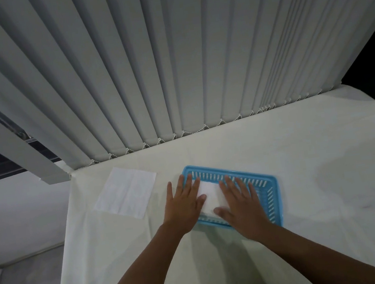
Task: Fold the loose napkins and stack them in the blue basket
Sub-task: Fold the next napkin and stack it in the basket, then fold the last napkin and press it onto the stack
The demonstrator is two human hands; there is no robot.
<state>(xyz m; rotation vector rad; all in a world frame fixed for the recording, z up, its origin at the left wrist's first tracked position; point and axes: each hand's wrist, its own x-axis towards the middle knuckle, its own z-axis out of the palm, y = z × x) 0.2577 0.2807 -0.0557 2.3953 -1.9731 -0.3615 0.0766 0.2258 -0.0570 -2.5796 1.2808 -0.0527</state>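
left hand (pixel 185 202) flat, fingers spread, pressing left edge of folded napkin (pixel 211 195) | right hand (pixel 241 203) flat on its right side, likewise ungripped | napkin lies in blue basket (pixel 270 196), possibly atop others | loose napkin (pixel 126 195) unfolded, left of basket on table (pixel 315 148)

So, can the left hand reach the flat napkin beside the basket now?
Probably yes. The left hand lies flat and open at the blue basket, and the unfolded napkin lies just to its left with only bare cloth between.
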